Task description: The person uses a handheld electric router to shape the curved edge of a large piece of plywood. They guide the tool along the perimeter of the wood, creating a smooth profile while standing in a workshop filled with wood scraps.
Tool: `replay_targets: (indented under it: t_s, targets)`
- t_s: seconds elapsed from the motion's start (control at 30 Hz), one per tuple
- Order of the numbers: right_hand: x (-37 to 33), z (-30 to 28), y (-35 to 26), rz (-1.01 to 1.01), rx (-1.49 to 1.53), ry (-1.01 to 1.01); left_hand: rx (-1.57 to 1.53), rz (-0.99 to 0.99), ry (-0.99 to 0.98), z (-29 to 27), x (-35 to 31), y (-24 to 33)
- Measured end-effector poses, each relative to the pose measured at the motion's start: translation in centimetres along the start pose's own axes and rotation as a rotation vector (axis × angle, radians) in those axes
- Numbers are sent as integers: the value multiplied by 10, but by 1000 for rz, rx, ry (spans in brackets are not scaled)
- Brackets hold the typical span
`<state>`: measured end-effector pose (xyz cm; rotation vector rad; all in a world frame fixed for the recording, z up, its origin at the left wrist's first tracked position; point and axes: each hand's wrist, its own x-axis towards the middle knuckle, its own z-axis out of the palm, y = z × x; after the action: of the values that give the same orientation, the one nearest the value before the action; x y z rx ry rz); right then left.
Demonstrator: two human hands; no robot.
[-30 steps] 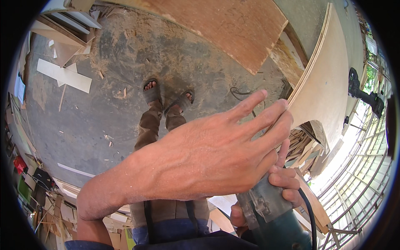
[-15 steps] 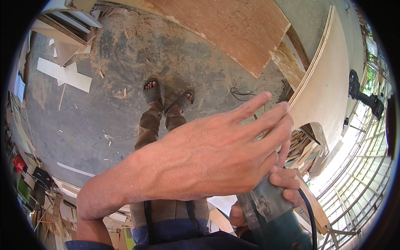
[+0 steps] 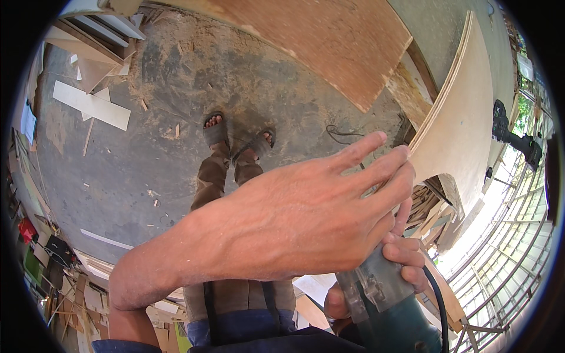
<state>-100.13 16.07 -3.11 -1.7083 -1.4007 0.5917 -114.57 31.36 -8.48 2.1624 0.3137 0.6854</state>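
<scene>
My left hand [image 3: 306, 217] is stretched out flat across the middle of the view, fingers extended to the right and held over the front end of a green and grey power tool [image 3: 385, 306]. Whether its fingertips touch the tool is hidden. My right hand [image 3: 400, 259] wraps around the tool's grey body from below, with only its fingers and thumb showing. A black cord [image 3: 438, 306] runs down from the tool. Below the hands I see my legs and my feet in sandals [image 3: 235, 138] on the floor.
The concrete floor [image 3: 118, 170] is dusty with wood scraps and a white offcut board [image 3: 91, 105]. A large brown plywood sheet [image 3: 329, 41] lies ahead and a pale curved panel [image 3: 465, 123] stands at the right. Clutter of wood pieces lines the left edge; a metal railing is at the right.
My left hand's fingers have lifted and spread slightly. The right hand and the tool have stayed in place.
</scene>
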Motion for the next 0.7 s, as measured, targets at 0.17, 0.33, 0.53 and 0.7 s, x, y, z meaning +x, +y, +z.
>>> replay_targets:
  t_s: [0.17, 0.33, 0.53, 0.7]
  targets:
    - [0, 1, -2, 10, -17, 17, -9, 5, 8, -1, 1, -1]
    - [-3, -1, 0, 17, -31, 8, 1, 5, 14, 2, 0, -1]
    - [-1, -1, 3, -8, -22, -5, 11, 14, -18, -1, 2, -2]
    - [-2, -4, 7, -27, 13, -33, -6, 6, 6, 2, 0, -2]
